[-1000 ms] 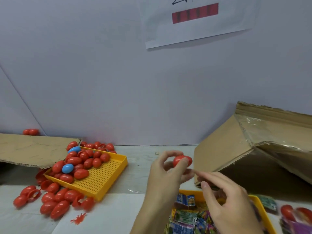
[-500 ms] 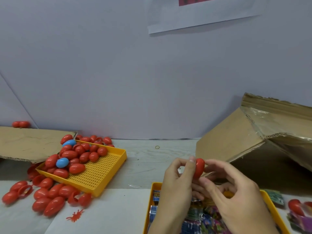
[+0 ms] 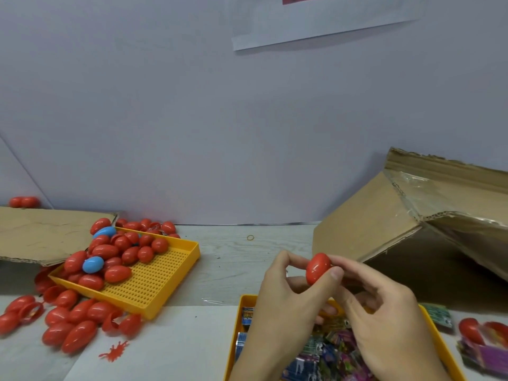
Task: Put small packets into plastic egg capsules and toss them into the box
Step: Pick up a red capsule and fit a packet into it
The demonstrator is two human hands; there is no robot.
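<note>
A closed red egg capsule (image 3: pixel 318 268) is held above the table, between both hands. My left hand (image 3: pixel 277 298) pinches its left side with curled fingertips. The thumb and fingers of my right hand (image 3: pixel 384 320) grip its right side. Below the hands lies a yellow tray (image 3: pixel 242 301) filled with small colourful packets (image 3: pixel 316 350). The open cardboard box (image 3: pixel 371 224) lies tilted on its side just right of the egg, with its dark opening facing me.
A perforated yellow tray (image 3: pixel 154 284) at left holds several red eggs and two blue eggs (image 3: pixel 93 264). More red eggs (image 3: pixel 71 325) lie loose in front of it. A cardboard flap (image 3: pixel 41 235) is at far left; more packets (image 3: pixel 437 314) and eggs (image 3: pixel 470 329) at far right.
The egg was held by my left hand alone. My right hand came up and took hold of its right side, and the egg shifted right, toward the box.
</note>
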